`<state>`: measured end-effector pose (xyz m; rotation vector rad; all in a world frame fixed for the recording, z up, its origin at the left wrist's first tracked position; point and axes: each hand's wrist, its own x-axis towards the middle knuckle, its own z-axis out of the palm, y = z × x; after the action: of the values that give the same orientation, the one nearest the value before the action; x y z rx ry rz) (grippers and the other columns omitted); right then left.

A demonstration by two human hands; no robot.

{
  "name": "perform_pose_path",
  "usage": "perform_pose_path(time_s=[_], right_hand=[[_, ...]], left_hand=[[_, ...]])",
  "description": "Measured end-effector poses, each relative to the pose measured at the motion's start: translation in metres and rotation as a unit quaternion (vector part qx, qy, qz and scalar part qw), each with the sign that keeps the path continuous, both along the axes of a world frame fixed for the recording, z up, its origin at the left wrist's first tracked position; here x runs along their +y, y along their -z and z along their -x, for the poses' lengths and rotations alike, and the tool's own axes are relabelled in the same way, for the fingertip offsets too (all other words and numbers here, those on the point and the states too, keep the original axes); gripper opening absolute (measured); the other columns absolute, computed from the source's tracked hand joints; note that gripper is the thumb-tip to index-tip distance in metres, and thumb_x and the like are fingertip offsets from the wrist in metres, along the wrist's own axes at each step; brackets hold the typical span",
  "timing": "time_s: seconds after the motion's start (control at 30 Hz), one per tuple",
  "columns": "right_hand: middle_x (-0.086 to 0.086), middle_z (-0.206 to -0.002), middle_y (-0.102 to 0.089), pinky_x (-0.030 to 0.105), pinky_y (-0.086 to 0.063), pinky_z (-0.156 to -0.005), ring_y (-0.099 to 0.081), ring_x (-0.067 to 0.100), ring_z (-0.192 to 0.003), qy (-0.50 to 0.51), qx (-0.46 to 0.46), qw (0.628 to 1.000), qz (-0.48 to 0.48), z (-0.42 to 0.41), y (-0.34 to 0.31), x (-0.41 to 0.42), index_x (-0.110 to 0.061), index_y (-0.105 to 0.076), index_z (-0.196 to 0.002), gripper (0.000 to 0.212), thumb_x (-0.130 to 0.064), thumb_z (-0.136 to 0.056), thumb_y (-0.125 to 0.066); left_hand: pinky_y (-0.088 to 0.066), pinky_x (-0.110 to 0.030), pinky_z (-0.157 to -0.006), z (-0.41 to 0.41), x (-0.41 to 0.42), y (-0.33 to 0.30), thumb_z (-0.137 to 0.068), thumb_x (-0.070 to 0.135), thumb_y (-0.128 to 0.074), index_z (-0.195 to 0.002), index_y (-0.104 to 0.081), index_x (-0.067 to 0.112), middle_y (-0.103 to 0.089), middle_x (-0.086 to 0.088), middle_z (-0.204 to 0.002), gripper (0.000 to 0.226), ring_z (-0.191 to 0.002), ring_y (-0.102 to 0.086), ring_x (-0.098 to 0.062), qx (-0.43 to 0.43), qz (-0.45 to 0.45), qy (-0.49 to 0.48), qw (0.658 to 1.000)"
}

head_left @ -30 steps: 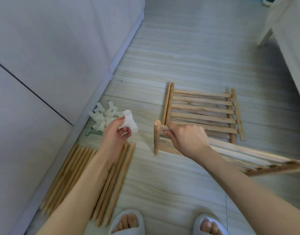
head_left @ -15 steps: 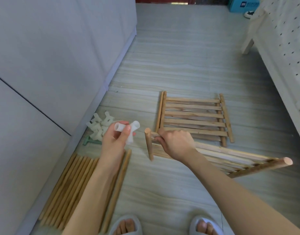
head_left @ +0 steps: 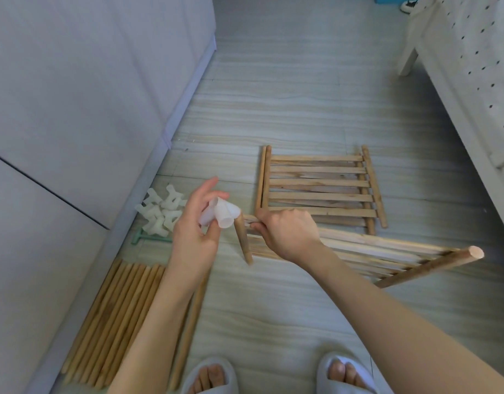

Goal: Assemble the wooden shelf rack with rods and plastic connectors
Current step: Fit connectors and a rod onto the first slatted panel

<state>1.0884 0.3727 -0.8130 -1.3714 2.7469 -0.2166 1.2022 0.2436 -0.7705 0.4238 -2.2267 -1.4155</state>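
We see the left hand (head_left: 195, 234) holding a translucent white plastic connector (head_left: 220, 213), its thumb and lower fingers (head_left: 209, 233) curled round the piece while the upper fingers stand straighter above it; one open socket of the connector sits right at the top end of a round wooden post (head_left: 243, 240), though we cannot tell whether the post has entered it. The right hand (head_left: 287, 233) grips the slatted shelf panel (head_left: 373, 251) near that post, fingers curled round the top slats; the panel is tilted, its near corner lifted off the floor (head_left: 273, 308), and its far post juts toward the right with a pale cut end showing. Behind it a second slatted panel (head_left: 320, 189) lies flat on the floor, well apart from the hands. To the left, near the white cabinet (head_left: 74, 109), a heap of spare connectors (head_left: 159, 211) sits just above a small green tool (head_left: 148, 238); below these a bundle of loose rods (head_left: 117, 322) lies side by side along the cabinet base, one rod partly hidden under the left forearm. Two grey slippers (head_left: 344, 373) show at the bottom edge; a white bed frame (head_left: 458, 95) runs down the right side.
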Motion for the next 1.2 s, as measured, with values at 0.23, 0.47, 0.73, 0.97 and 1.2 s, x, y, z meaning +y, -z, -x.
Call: perform_pose_path(time_s=[0.23,0.47,0.73,0.97,1.2], right_hand=[[0.005,-0.084,-0.067,0.03,-0.026,-0.053,-0.062,0.033,-0.076,0.006,-0.005,1.0,0.006,0.0,0.003,0.0,-0.021,-0.05,-0.102,0.033,-0.045,-0.1,-0.028],[0.004,-0.084,-0.067,0.03,-0.025,-0.053,-0.062,0.033,-0.077,0.006,-0.003,1.0,0.014,0.001,0.004,-0.001,-0.022,-0.051,-0.102,0.033,-0.046,-0.1,-0.028],[0.004,-0.081,-0.066,0.029,-0.022,-0.049,-0.062,0.031,-0.074,0.003,0.005,1.0,0.006,0.002,0.005,-0.001,-0.021,-0.05,-0.102,0.034,-0.046,-0.1,-0.026],[0.003,-0.081,-0.066,0.027,-0.016,-0.045,-0.061,0.03,-0.072,0.001,0.005,1.0,-0.005,0.002,0.001,-0.001,-0.021,-0.049,-0.102,0.033,-0.044,-0.1,-0.026],[0.004,-0.081,-0.066,0.028,-0.019,-0.046,-0.061,0.031,-0.072,0.0,-0.003,1.0,-0.006,0.003,0.0,-0.001,-0.02,-0.049,-0.102,0.032,-0.043,-0.101,-0.028]], left_hand=[[-0.032,-0.006,-0.092,0.005,0.005,-0.009,-0.079,-0.015,-0.045,-0.119,-0.057,0.027,-0.061,0.012,-0.115,0.059,-0.115,-0.049,-0.005,-0.058,0.069,0.058,0.994],[-0.038,-0.008,-0.087,0.008,0.006,-0.014,-0.094,0.014,-0.052,-0.113,-0.062,0.027,-0.062,0.016,-0.113,0.025,-0.109,-0.052,0.006,-0.065,-0.012,0.023,0.998],[-0.041,-0.013,-0.08,0.01,0.006,-0.01,-0.093,0.018,-0.054,-0.103,-0.064,0.032,-0.062,0.009,-0.103,0.019,-0.098,-0.056,0.001,-0.059,0.02,-0.011,0.998],[-0.044,-0.021,-0.086,0.011,0.007,-0.019,-0.092,0.012,-0.055,-0.097,-0.063,0.036,-0.066,0.004,-0.106,0.026,-0.1,-0.058,-0.006,-0.031,-0.05,-0.022,0.998],[-0.049,-0.042,-0.09,0.006,0.011,-0.012,-0.092,0.02,-0.057,-0.105,-0.06,0.037,-0.065,0.0,-0.107,0.022,-0.093,-0.063,-0.015,-0.059,-0.031,-0.056,0.996]])
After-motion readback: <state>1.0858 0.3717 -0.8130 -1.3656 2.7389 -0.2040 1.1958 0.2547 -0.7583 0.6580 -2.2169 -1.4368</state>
